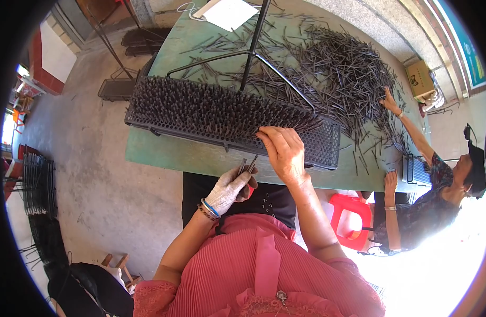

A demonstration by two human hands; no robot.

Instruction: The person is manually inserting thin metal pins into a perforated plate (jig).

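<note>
My left hand [230, 187], in a pale knitted work glove, is closed round several thin dark rods [248, 166]; their ends stick up past the fingers. My bare right hand [286, 152] reaches over the near edge of a long black perforated rack [330, 143]. Its thumb and forefinger are pinched on a dark rod among those standing in the rack; most of that rod is hidden by the fingers. Short upright rods [190, 108] fill the rack's left and middle densely, while bare holes show at its right end. A black metal hanger frame [251, 52] rises from the rack.
Loose rods lie in a large pile [343, 68] on the green table [158, 150]. A co-worker [428, 206] on the right reaches into it. A red plastic stool [351, 219] stands below the table; a cardboard box [420, 79] is at the far right. Black racks stand at left.
</note>
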